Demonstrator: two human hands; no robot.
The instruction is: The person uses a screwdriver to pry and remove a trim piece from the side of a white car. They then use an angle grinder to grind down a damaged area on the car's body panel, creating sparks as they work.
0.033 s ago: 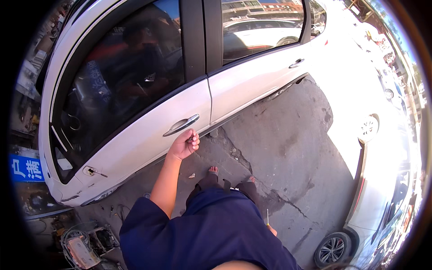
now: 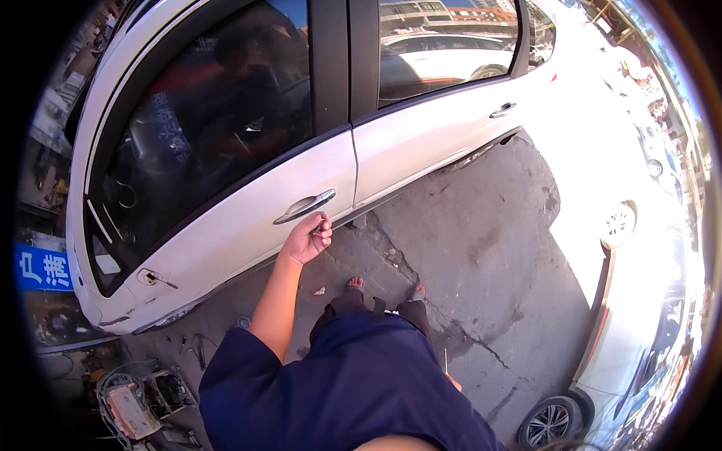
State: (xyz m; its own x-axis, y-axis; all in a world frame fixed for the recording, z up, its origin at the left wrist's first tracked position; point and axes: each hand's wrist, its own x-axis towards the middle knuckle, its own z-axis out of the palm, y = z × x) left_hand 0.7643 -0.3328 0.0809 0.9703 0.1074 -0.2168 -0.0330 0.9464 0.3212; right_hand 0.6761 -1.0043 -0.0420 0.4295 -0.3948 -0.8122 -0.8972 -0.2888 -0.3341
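My left hand (image 2: 310, 239) is closed, raised just in front of the front door handle (image 2: 312, 205) of a white car (image 2: 248, 233). Its fingers curl in around something small that I cannot make out. Low on the right, beside my dark blue shirt, only a bit of my right hand (image 2: 455, 384) shows. A thin screwdriver (image 2: 446, 362) with a yellowish handle points up from it; the shirt hides most of that hand. Ahead of the door, the car's mirror mount (image 2: 148, 276) is bare, with a wire sticking out.
Cracked grey pavement (image 2: 481, 255) lies under my feet. Another white car (image 2: 624, 338) stands on the right. At the lower left are a machine with coiled cables (image 2: 128, 410) and some loose tools (image 2: 200, 350) on the ground. A blue sign (image 2: 43, 268) is beyond the car's front.
The view has shifted slightly, so the car sits a little differently in it. Both hands keep nearly the same pose; slightly less of the screwdriver shows.
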